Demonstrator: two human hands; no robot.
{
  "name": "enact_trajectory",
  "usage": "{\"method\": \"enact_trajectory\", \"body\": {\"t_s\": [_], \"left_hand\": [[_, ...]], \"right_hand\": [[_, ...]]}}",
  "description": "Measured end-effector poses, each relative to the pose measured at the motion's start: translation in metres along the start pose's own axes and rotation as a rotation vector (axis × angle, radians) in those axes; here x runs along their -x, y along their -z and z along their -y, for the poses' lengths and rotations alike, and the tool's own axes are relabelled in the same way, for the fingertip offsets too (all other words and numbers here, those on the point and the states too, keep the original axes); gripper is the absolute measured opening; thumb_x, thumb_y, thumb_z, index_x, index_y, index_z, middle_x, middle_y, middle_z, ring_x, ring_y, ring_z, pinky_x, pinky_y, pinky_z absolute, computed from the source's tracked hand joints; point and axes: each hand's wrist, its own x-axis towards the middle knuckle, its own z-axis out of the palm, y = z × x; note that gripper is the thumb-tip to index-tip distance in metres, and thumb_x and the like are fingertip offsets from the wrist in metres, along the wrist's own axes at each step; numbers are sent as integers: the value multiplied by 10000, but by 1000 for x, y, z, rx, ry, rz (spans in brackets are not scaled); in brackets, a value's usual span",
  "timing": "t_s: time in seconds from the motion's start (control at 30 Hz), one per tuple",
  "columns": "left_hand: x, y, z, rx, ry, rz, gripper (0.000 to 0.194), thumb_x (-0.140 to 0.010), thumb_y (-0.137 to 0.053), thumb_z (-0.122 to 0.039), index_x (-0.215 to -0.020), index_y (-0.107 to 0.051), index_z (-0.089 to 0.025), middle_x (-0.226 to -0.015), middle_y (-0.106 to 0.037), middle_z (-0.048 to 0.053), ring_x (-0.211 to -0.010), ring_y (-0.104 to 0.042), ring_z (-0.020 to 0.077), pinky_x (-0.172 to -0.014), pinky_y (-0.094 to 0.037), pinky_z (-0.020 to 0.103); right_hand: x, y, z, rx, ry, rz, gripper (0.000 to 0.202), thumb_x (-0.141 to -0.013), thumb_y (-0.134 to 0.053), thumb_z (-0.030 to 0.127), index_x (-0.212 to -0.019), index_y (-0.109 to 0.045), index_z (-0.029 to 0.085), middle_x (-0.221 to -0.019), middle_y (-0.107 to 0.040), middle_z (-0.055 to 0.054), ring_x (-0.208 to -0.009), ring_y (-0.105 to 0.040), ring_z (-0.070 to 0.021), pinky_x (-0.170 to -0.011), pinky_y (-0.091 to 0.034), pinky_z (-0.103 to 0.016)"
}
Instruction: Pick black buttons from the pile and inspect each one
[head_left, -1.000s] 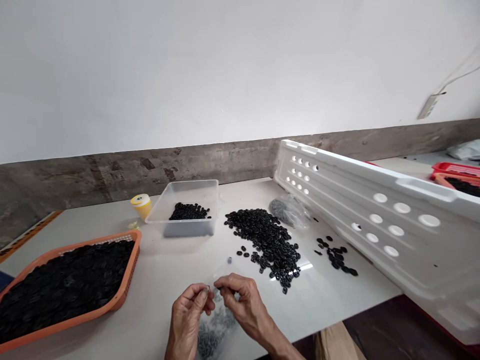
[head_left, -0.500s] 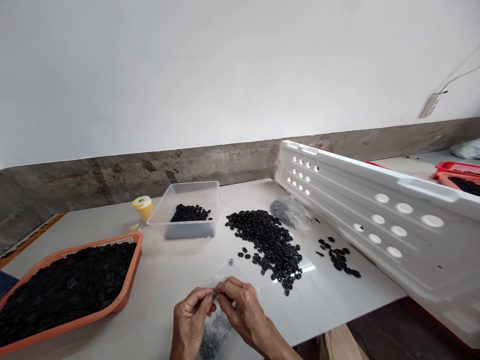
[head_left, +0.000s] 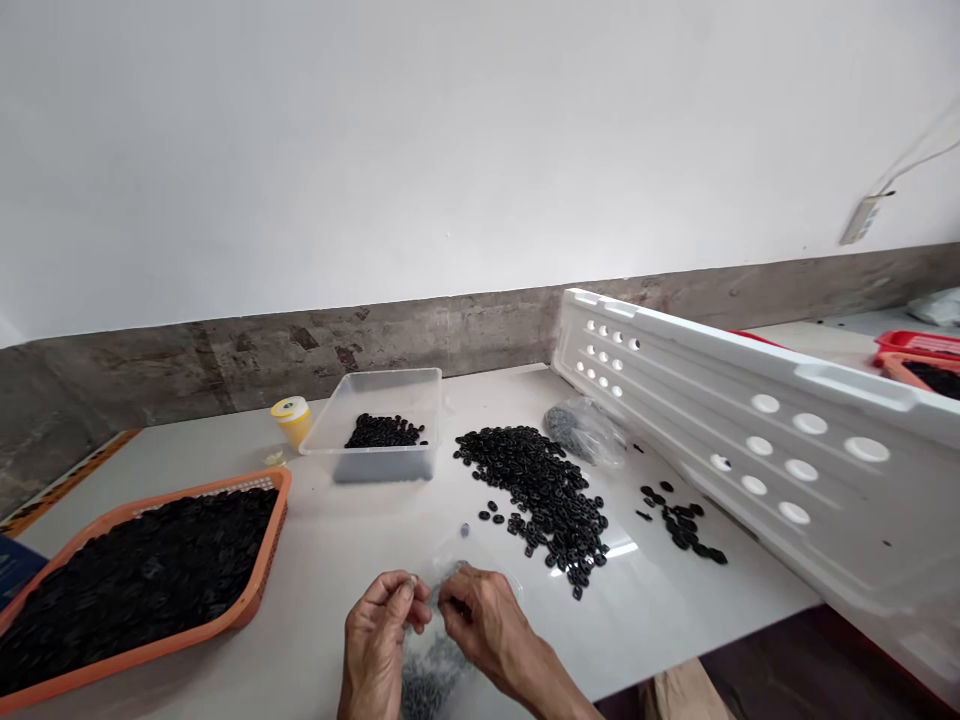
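Fingertips of your left hand (head_left: 382,640) and right hand (head_left: 480,625) pinch the clear bag (head_left: 435,665) mouth, bottom centre of frame; keep both pinches close, holding black rings (head_left: 427,685) inside.

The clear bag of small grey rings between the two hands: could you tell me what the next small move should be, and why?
Probably pull the bag's mouth a little wider. The left hand and right hand both pinch the top edge of the clear bag close together over the table, so the opening looks narrow, and its grey rings lie at the bottom.
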Motion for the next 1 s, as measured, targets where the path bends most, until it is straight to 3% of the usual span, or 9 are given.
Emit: {"method": "enact_trajectory", "body": {"t_s": [0.2, 0.27, 0.37, 0.53, 0.63, 0.73, 0.83, 0.93, 1.0], "left_hand": [[5, -3, -8, 34, 16, 9, 396, -575, -835, -428, -726, -645, -114, -734, -660, 58, -570, -574, 109, -547, -460, 205], [10, -7, -11, 37, 10, 5, 395, -555, -846, -423, -712, -654, -115, -687, -648, 46, -561, -567, 106, -542, -460, 199], [19, -14, -18, 42, -33, -39, 390, -586, -822, -446, -730, -667, -118, -637, -638, 36, -549, -549, 94, -539, -452, 180], [34, -25, -30, -8, -54, -69, 408, -597, -797, -487, -720, -675, -117, -645, -654, 49, -550, -533, 87, -550, -456, 172], [39, -27, -34, -51, -58, -91, 426, -576, -800, -514, -712, -676, -129, -603, -632, 34, -548, -519, 80, -560, -460, 161], [41, -29, -37, -84, -80, -115, 446, -561, -802, -539, -713, -677, -139, -559, -599, 18, -557, -515, 77, -570, -455, 142], [42, -30, -40, -130, -94, -130, 453, -564, -796, -554, -713, -684, -141, -561, -598, 16, -566, -512, 71, -573, -448, 126], [42, -30, -40, -140, -83, -136, 460, -557, -798, -555, -719, -691, -138, -563, -603, 18, -560, -511, 73, -570, -452, 132], [41, -30, -38, -115, -87, -152, 454, -555, -803, -545, -714, -692, -135, -579, -615, 23, -562, -512, 75, -572, -457, 139]], "right_hand": [[-1, 18, 14, -256, -19, -21, 184, -812, -489, 117, -945, -615, 133, -698, -505, 17, -635, -402, 1, -616, -273, -98], [-1, 23, 22, -459, -28, -31, 175, -843, -539, 234, -925, -616, 99, -684, -492, 4, -632, -414, -4, -599, -301, -90], [-2, 24, 29, -776, -70, -6, 331, -839, -604, 386, -922, -602, 65, -678, -510, -18, -620, -455, -15, -599, -363, -96], [-2, 24, 37, -1082, -32, 52, 423, -824, -653, 450, -970, -507, 81, -679, -565, -37, -594, -558, -50, -595, -449, -117], [-1, 28, 42, -1014, 34, 14, 328, -867, -603, 399, -932, -533, 85, -660, -570, -34, -582, -572, -51, -583, -448, -104], [0, 34, 44, -696, 102, -112, 178, -865, -572, 257, -873, -649, 96, -705, -587, -32, -650, -568, -28, -627, -429, -77], [0, 38, 45, -426, 170, -142, 203, -858, -510, 148, -918, -703, 163, -752, -607, -8, -713, -554, -10, -668, -406, -60], [0, 36, 46, -411, 188, -172, 276, -835, -510, 112, -1062, -655, 170, -719, -587, 18, -653, -521, 9, -656, -399, -51], [0, 33, 46, -492, 165, -174, 218, -825, -527, 103, -1016, -629, 131, -706, -583, 19, -638, -522, 10, -657, -409, -49]]}}
